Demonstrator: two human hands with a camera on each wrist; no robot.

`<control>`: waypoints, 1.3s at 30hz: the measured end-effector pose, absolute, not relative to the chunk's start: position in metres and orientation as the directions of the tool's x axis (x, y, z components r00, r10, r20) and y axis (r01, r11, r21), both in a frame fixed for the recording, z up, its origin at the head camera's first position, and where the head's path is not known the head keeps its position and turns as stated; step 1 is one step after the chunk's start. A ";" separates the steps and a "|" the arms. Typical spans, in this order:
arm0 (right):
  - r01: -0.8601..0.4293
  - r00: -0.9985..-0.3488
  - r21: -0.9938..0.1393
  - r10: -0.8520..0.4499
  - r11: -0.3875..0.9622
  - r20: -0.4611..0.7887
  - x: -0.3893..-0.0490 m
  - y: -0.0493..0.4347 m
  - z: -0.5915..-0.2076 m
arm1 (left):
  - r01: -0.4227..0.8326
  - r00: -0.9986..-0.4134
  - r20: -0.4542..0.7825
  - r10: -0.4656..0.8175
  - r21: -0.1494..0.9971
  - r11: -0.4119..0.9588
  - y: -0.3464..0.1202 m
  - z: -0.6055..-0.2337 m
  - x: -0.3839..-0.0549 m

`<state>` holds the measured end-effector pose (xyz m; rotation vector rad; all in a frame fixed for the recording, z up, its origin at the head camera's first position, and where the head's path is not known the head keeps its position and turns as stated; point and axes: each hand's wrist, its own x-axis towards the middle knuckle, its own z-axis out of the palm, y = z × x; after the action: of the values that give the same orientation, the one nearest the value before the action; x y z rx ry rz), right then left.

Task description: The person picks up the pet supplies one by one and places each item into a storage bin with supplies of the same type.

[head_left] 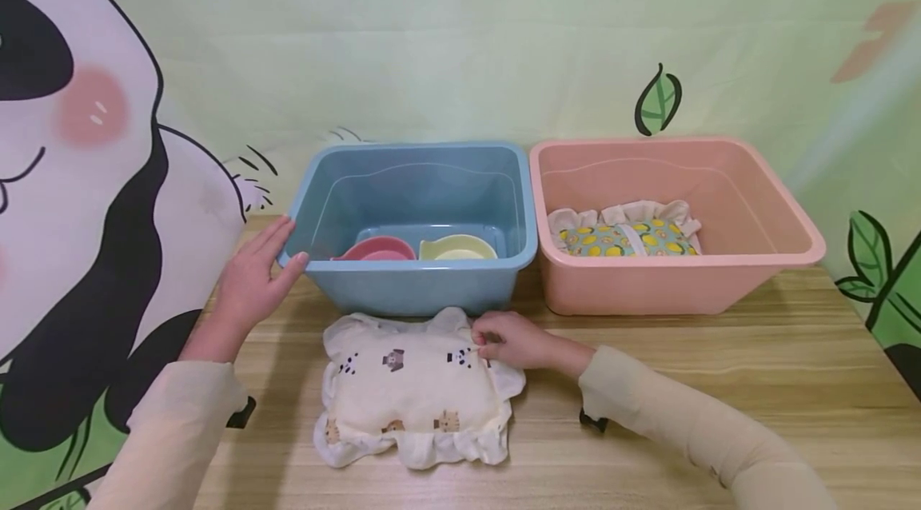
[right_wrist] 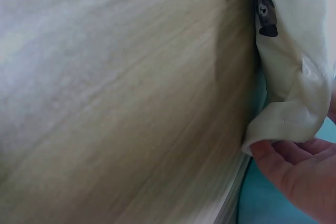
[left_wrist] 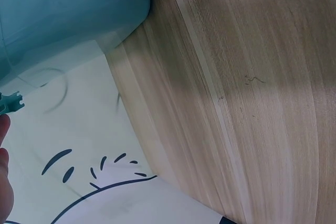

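On the counter (head_left: pixel 791 366): a blue tub (head_left: pixel 424 264), then a frilled pillow (head_left: pixel 413 390) just in front of it.
My left grip (head_left: pixel 255 278) rests spread against the tub's rim; my right grip (head_left: pixel 514 340) pinches the pillow's upper right corner. I judge the pillow light, soft and hard to damage; its thin ruffle (head_left: pixel 424 452) would likely flop or slip, so I'd favour a hold deeper in the padded edge.

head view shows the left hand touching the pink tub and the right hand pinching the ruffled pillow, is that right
Wrong tub: the head view shows the left hand touching the blue tub, not the pink tub. The right hand does pinch the ruffled pillow.
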<state>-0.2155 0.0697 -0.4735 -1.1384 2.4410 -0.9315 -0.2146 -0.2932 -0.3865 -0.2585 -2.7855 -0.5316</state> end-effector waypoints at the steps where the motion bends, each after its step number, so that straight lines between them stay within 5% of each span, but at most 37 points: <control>1: -0.574 -0.645 -0.669 -0.764 0.473 0.013 -0.215 0.070 -0.473 | 0.228 -0.941 0.318 0.119 0.331 0.916 -0.293 -0.387 -0.215; 21: -0.476 -0.669 -0.775 -0.743 0.416 0.012 -0.207 0.079 -0.458 | 0.238 -0.937 0.326 0.123 0.339 0.910 -0.293 -0.386 -0.215; 39: -0.478 -0.627 -0.783 -0.779 0.397 -0.012 -0.206 0.086 -0.456 | 0.217 -0.947 0.302 0.111 0.342 0.914 -0.294 -0.387 -0.215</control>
<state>-0.2059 0.0859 -0.4556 -1.0842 2.2823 -1.0948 -0.2152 -0.2939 -0.3871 -0.2450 -2.7982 -0.5457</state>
